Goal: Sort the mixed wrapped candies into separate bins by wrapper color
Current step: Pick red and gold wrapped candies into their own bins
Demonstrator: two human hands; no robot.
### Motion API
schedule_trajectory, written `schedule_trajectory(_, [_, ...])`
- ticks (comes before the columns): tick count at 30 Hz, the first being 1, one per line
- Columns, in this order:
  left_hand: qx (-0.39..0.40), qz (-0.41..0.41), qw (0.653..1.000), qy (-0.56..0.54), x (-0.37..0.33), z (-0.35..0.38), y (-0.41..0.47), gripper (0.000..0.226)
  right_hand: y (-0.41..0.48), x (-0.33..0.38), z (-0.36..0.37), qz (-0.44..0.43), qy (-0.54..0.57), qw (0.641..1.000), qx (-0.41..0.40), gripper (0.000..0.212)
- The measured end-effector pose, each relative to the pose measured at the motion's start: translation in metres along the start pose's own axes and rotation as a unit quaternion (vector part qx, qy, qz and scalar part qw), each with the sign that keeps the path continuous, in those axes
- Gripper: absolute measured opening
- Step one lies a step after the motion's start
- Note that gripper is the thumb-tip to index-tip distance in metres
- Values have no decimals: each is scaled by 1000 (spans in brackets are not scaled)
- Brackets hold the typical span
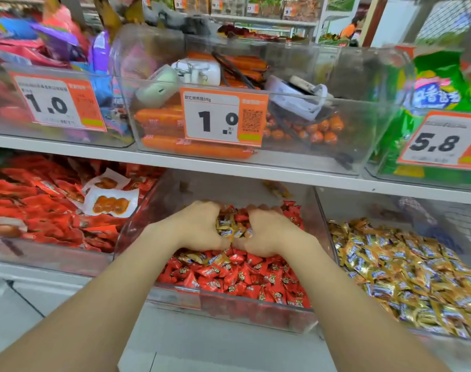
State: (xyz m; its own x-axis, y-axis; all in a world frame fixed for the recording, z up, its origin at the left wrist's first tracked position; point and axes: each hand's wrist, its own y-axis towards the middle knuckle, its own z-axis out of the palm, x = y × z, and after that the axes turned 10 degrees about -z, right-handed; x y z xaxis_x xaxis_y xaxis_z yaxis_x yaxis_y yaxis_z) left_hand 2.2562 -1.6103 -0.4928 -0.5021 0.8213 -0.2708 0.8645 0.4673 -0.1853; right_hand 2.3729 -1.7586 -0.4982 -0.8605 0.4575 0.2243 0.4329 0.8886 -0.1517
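Observation:
A clear middle bin (pixel 229 315) on the lower shelf holds mostly red-wrapped candies (pixel 237 280) with some gold-wrapped candies (pixel 230 228) mixed in. My left hand (pixel 202 226) and my right hand (pixel 269 229) are both inside this bin, side by side, cupped around a bunch of the gold candies between them. To the right, another clear bin (pixel 333 245) is filled with gold-wrapped candies (pixel 406 267).
A bin of red snack packets (pixel 41 200) sits to the left. The upper shelf edge (pixel 229 170) hangs just above my hands, carrying a clear bin of orange sausages (pixel 161 143), price tags (pixel 223 116) and green bags (pixel 443 84). White floor shows below.

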Motion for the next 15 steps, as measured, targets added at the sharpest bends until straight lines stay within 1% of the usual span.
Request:
schedule_trajectory(1, [7,-2,1000,0,2,1,2,60,2,-3,2,-14,16,1000,7,86])
schedule_trajectory(3, [-2,13,1000,-5,2,1,2,56,2,-5,4,-52,64,997,2,81])
schedule_trajectory(6, [-9,41,998,-39,2,1,-1,57,-4,-6,1,-85,105,990,-37,64])
schedule_trajectory(8, [-10,44,996,-72,3,-2,-5,48,-8,-8,1,-90,147,983,-70,51])
schedule_trajectory(9, [-13,46,995,-89,5,-3,-8,38,-9,-8,1,-91,178,976,-83,50])
schedule_trajectory(11, [-25,58,992,-113,9,-4,-13,21,-12,-11,2,-97,249,957,-112,55])
schedule_trajectory(14, [-49,60,988,-134,14,-3,-22,16,-24,-12,0,-100,291,942,-135,69])
schedule_trajectory(15, [-60,60,987,-136,15,-3,-25,15,-29,-13,-1,-100,297,940,-134,69])
